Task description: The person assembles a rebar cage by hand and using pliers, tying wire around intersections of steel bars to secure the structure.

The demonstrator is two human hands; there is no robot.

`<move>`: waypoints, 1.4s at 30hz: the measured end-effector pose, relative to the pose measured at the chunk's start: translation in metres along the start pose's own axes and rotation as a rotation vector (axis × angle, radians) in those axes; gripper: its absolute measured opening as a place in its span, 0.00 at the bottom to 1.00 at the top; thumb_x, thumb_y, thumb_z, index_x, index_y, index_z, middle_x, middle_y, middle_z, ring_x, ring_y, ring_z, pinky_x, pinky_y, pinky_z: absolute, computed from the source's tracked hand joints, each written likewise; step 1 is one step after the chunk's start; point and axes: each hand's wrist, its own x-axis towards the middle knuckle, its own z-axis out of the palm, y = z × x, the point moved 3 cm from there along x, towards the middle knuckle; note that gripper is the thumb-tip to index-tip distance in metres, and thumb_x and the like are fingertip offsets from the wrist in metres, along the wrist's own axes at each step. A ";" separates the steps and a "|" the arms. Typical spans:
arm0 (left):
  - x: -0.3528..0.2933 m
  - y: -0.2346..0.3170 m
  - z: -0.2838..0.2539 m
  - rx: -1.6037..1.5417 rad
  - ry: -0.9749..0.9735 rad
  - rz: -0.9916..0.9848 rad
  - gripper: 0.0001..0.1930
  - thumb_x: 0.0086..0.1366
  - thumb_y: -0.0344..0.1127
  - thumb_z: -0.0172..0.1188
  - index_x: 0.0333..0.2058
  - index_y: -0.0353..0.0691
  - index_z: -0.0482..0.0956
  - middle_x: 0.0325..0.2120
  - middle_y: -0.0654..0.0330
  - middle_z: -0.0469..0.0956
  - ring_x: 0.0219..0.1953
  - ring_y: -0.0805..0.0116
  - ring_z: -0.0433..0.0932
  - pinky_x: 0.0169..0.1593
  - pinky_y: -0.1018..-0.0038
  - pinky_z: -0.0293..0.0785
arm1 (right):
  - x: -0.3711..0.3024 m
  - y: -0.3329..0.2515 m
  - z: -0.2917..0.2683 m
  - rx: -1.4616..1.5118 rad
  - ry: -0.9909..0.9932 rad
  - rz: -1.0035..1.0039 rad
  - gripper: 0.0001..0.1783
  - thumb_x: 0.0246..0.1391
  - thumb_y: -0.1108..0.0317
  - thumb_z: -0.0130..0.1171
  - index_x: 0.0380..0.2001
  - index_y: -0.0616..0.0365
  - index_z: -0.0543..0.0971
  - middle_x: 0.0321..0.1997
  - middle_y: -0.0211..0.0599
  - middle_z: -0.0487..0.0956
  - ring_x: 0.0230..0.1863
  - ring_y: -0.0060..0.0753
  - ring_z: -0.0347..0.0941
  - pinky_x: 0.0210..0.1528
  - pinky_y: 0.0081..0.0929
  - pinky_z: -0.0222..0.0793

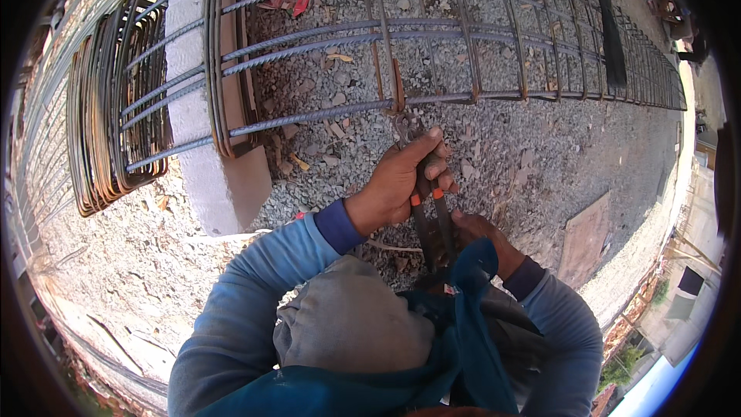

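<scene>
My left hand [394, 185] is closed around the upper part of a pair of pincers [421, 212], thumb on top and fingertips curled round. The pincers have long dark handles with orange bands. Their metal jaws meet the lowest bar [324, 113] of a rebar cage, where an upright rusty stirrup [398, 86] crosses it. Lower down, my right hand [494, 243] grips the handles, its fingers partly hidden behind them and a teal cloth [475, 270]. Whether the jaws hold tie wire is too small to tell.
Bundled rusty stirrups [116, 108] hang over the cage's left end. A pale concrete block [208, 193] supports the bars there. Gravel [332, 162] covers the ground, with a red scrap [301, 1] behind the bars. A flat board [584, 238] lies at right. The cage runs far right.
</scene>
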 end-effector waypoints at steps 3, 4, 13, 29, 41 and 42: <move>-0.001 0.002 0.004 0.021 0.094 0.017 0.18 0.70 0.50 0.47 0.26 0.43 0.68 0.13 0.69 0.61 0.17 0.74 0.66 0.29 0.71 0.69 | -0.012 -0.028 -0.025 0.109 0.159 -0.006 0.35 0.59 0.46 0.49 0.57 0.65 0.65 0.47 0.47 0.75 0.46 0.42 0.74 0.48 0.38 0.71; -0.002 0.002 0.006 0.055 0.156 0.050 0.18 0.69 0.49 0.48 0.24 0.44 0.66 0.13 0.70 0.59 0.16 0.76 0.63 0.27 0.73 0.66 | -0.022 -0.041 -0.026 0.148 0.288 -0.128 0.38 0.57 0.49 0.54 0.60 0.68 0.61 0.51 0.48 0.72 0.50 0.43 0.72 0.50 0.36 0.70; 0.000 -0.008 0.012 0.133 0.362 0.209 0.17 0.66 0.48 0.54 0.25 0.45 0.66 0.15 0.69 0.61 0.18 0.77 0.64 0.29 0.73 0.66 | -0.009 -0.030 0.063 -1.032 0.525 -0.610 0.31 0.45 0.71 0.55 0.55 0.68 0.63 0.44 0.48 0.74 0.45 0.43 0.75 0.43 0.34 0.72; 0.010 -0.010 0.004 -0.129 -0.136 0.029 0.11 0.66 0.43 0.51 0.37 0.41 0.73 0.12 0.71 0.67 0.17 0.74 0.70 0.32 0.67 0.74 | -0.035 -0.028 0.050 -0.184 0.189 -0.058 0.15 0.46 0.76 0.56 0.40 0.64 0.73 0.36 0.34 0.79 0.37 0.25 0.76 0.41 0.24 0.71; 0.020 -0.010 0.011 -0.056 -0.058 0.134 0.15 0.61 0.34 0.50 0.47 0.38 0.71 0.14 0.68 0.66 0.18 0.71 0.71 0.50 0.55 0.71 | -0.124 -0.061 0.013 -1.221 0.572 -0.255 0.11 0.58 0.67 0.54 0.43 0.59 0.75 0.26 0.47 0.78 0.26 0.52 0.77 0.28 0.40 0.71; 0.020 -0.009 0.011 -0.088 -0.084 0.129 0.15 0.61 0.33 0.49 0.47 0.38 0.70 0.15 0.68 0.66 0.18 0.71 0.71 0.51 0.54 0.70 | -0.131 -0.065 0.011 -1.250 0.562 -0.399 0.11 0.59 0.68 0.53 0.43 0.59 0.75 0.28 0.47 0.78 0.27 0.52 0.77 0.27 0.40 0.71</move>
